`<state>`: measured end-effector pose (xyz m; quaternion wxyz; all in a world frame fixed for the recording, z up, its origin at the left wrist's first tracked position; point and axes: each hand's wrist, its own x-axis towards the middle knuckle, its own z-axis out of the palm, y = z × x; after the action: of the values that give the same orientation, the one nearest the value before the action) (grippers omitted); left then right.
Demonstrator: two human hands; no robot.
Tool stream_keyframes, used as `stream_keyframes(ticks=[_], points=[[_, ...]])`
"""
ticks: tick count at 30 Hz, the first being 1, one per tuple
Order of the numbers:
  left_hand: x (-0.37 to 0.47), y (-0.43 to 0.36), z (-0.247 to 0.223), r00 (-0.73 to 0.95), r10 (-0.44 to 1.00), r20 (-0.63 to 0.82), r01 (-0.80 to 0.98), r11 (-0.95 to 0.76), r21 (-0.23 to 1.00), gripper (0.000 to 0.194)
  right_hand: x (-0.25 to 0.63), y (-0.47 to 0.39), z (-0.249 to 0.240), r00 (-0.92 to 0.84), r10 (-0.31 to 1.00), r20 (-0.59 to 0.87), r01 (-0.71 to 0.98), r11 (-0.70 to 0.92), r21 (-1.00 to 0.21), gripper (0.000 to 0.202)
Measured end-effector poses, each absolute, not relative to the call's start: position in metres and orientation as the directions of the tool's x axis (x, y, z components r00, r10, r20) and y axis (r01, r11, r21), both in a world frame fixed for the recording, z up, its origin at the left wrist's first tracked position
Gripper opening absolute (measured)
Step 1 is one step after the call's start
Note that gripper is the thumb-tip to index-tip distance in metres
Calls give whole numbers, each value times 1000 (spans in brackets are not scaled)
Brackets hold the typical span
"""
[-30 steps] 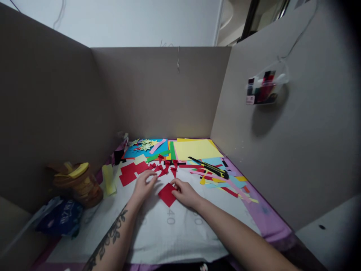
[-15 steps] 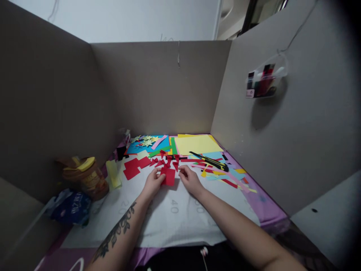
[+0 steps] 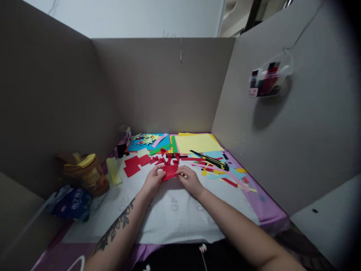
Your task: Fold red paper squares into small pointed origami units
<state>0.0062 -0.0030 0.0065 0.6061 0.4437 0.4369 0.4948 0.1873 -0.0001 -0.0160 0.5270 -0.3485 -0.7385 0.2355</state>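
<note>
Between my hands, a little above the white mat [image 3: 163, 222], is a square of red paper [image 3: 170, 172], bent rather than flat. My left hand [image 3: 154, 178] pinches its left side, thumb on top. At the right edge, the fingertips of my right hand [image 3: 190, 180] are closed on the paper. Just beyond lie several small folded red paper pieces [image 3: 168, 160]. To the left of them are flat red paper squares [image 3: 132, 166] that partly overlap.
Farther back are a blue sheet [image 3: 132, 146] with paper stars [image 3: 148, 140] and a yellow sheet [image 3: 197, 144]. A utility knife [image 3: 211, 161] lies among paper strips [image 3: 229, 183] on the right. A brown tub [image 3: 94, 177] and a blue packet [image 3: 73, 203] stand left. Grey panels [image 3: 166, 82] enclose the table.
My right hand has moved left and taken hold of the red paper's right edge. The paper, flat and facing me before, is now tilted and bent between both hands.
</note>
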Motion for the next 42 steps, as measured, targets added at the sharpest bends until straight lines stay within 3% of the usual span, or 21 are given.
stream_keyframes(ticks=[2,4,9,13,17,22,42], points=[[6,-2,6,141,986,-88,-200,116,973,52,186,3,-18,-126,847,517,181,532,-827,6],[7,-2,5,159,983,-87,-207,120,971,50,184,8,-20,-60,916,397,61,400,-914,9],[8,-4,7,212,973,-89,-237,140,961,51,179,15,-26,40,970,240,-152,243,-958,19],[10,-7,10,233,973,-8,-266,72,961,60,175,13,-24,66,970,234,-192,242,-951,20],[12,-8,11,189,976,113,-104,-94,990,68,172,8,-20,57,970,235,-185,242,-953,18],[13,-8,10,122,979,163,2,-165,986,53,169,3,-17,27,965,262,-136,263,-955,16],[18,-9,6,81,993,86,87,-93,992,40,167,1,-15,94,963,253,-181,267,-947,19]])
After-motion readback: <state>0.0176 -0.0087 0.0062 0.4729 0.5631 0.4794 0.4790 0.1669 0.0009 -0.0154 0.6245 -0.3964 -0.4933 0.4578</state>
